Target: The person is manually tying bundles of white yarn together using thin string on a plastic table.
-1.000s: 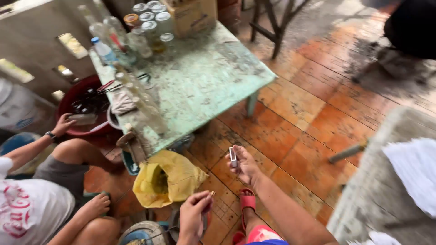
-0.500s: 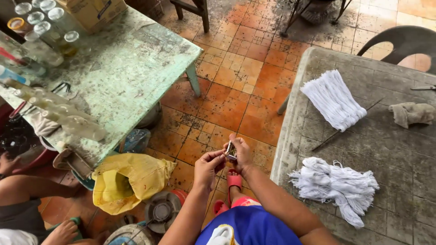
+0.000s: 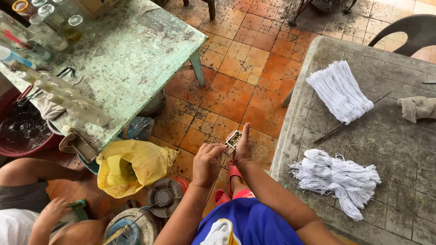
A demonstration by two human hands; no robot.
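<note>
- Above the orange tiled floor (image 3: 236, 90), between two tables: the right hand (image 3: 244, 147) is grasping a small flat rectangular box (image 3: 233, 139), seemingly a matchbox, with the thumb pointing up beside it.
- The left hand (image 3: 207, 162) is pinching at the near end of the same box with its fingertips; whether it is holding anything besides the box cannot be told.
- The box is sitting in mid-air between both hands, clear of either table; whether its drawer is open is not visible.
- Progress, as a judgement: the work is looking barely begun, since nothing is showing lit or taken out.
- On the grey concrete table (image 3: 399, 181), to the right: a loose bundle of white cotton strings (image 3: 338, 174) is lying near the edge, untouched.
- Farther back on that table: a neater fan of white strings (image 3: 338, 93) is lying next to a thin dark stick (image 3: 349, 120), and a crumpled grey rag (image 3: 418, 108) is resting apart from them.
- On the worn pale-green wooden table (image 3: 136, 54), to the left: clear glass bottles (image 3: 75, 106) are lying on their sides, with glass jars (image 3: 54, 20) standing behind.
- On the floor below: a crumpled yellow plastic bag (image 3: 131, 165) is lying open.
- At lower left: another person's hand (image 3: 54, 211) is working separately.
</note>
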